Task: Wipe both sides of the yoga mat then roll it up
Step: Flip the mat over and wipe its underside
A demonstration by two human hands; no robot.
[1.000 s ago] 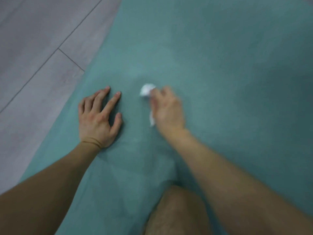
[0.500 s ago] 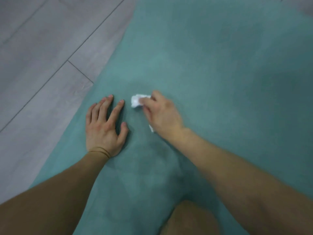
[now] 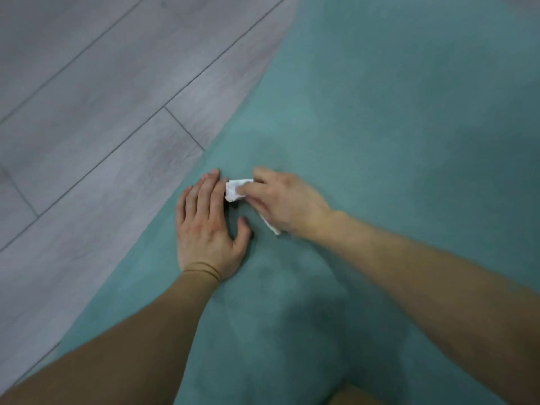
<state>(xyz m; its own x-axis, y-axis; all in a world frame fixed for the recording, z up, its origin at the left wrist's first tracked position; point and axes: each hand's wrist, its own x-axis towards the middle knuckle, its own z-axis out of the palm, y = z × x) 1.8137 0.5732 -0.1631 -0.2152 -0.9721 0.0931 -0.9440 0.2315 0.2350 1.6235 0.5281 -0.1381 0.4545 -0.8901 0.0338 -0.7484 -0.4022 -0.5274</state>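
A teal yoga mat (image 3: 394, 118) lies unrolled and flat on the floor, filling most of the view. My left hand (image 3: 206, 226) rests palm down on the mat near its left edge, fingers straight. My right hand (image 3: 285, 201) grips a crumpled white tissue (image 3: 235, 190) and holds it against the mat, right beside my left fingertips. A strip of the tissue sticks out below the right palm.
Grey wood-look floor (image 3: 96, 118) lies left of the mat; the mat's left edge runs diagonally from the top centre to the lower left. My knee (image 3: 359, 397) shows at the bottom edge on the mat.
My right hand has slid the tissue leftward across the mat until it reaches my left fingertips. The left hand stays planted; the view has shifted right and down.
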